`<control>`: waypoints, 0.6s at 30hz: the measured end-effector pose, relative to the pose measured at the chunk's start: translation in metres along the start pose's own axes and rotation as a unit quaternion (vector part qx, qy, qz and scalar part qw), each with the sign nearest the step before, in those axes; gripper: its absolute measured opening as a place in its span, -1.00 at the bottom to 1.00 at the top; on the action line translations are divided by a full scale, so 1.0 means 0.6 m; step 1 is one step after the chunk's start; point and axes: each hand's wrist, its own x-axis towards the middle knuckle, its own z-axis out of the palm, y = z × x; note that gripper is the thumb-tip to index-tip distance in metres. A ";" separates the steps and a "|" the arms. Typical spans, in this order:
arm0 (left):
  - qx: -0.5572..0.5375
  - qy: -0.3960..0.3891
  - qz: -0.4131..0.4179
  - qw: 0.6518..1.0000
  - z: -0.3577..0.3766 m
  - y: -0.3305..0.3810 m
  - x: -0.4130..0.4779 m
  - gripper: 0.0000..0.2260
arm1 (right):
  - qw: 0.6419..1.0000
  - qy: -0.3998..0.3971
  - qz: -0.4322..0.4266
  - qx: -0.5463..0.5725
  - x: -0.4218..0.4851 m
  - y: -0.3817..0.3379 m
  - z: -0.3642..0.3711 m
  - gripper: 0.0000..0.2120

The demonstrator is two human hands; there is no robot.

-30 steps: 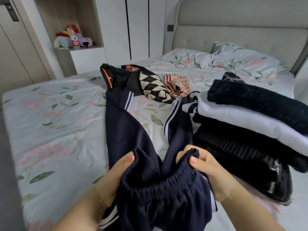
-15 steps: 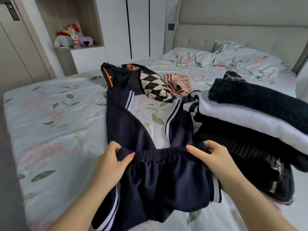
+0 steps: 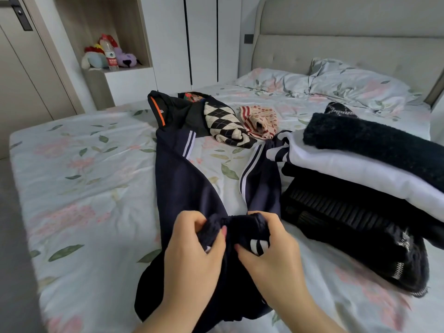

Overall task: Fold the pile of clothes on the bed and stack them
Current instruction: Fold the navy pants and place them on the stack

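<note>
- Two bare hands meet over the near middle of the bed. The left grip [image 3: 192, 255] and the right grip [image 3: 271, 255] are both curled tight round the bunched elastic waistband [image 3: 240, 223] of a pair of navy track trousers [image 3: 182, 188], with the knuckles almost touching.
- From the waistband the trouser legs spread away in a V across the floral bedsheet [image 3: 84, 176], and each leg carries white side stripes.
- The left leg runs up to a crumpled black garment with an orange stripe [image 3: 168, 111]. The right leg ends against the foot of the stack.
- Just right of the right grip stands the stack of folded clothes. A black ribbed knit with a zip [image 3: 348, 217] is at the bottom, a white garment [image 3: 360, 171] lies over it, and a black fuzzy sweater [image 3: 372, 145] is on top.
- Beyond the trouser legs lie the unfolded pieces. An argyle knit [image 3: 225, 123] rests partly on the black garment, and a beige garment with red stripes [image 3: 262, 121] is just beside it.
- Farther back, floral pillows [image 3: 355, 82] lie against the padded headboard [image 3: 336, 32].
- To the far left, a wall niche [image 3: 134, 32] holds plush toys [image 3: 96, 58] and a plastic bottle [image 3: 111, 56], next to white wardrobe doors [image 3: 201, 39].
</note>
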 end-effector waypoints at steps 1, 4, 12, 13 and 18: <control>-0.023 -0.027 -0.004 0.999 -0.002 0.000 -0.003 -0.71 | 0.999 -0.008 0.022 0.043 0.002 0.001 -0.003 -0.66; -0.085 -0.116 -0.048 0.988 -0.013 -0.005 -0.001 -0.69 | 0.985 -0.055 0.052 0.152 0.011 -0.001 -0.015 -0.85; -0.218 -0.099 -0.056 0.969 -0.022 -0.001 -0.004 -0.71 | 0.973 -0.100 -0.017 0.208 -0.009 -0.030 -0.013 -0.71; -0.225 -0.097 -0.041 0.969 -0.022 0.002 -0.008 -0.74 | 0.967 -0.106 -0.015 0.230 -0.011 -0.034 -0.015 -0.74; -0.249 -0.168 0.001 0.954 -0.027 0.017 -0.007 -0.76 | 0.952 -0.113 0.035 0.281 -0.024 -0.043 -0.023 -0.57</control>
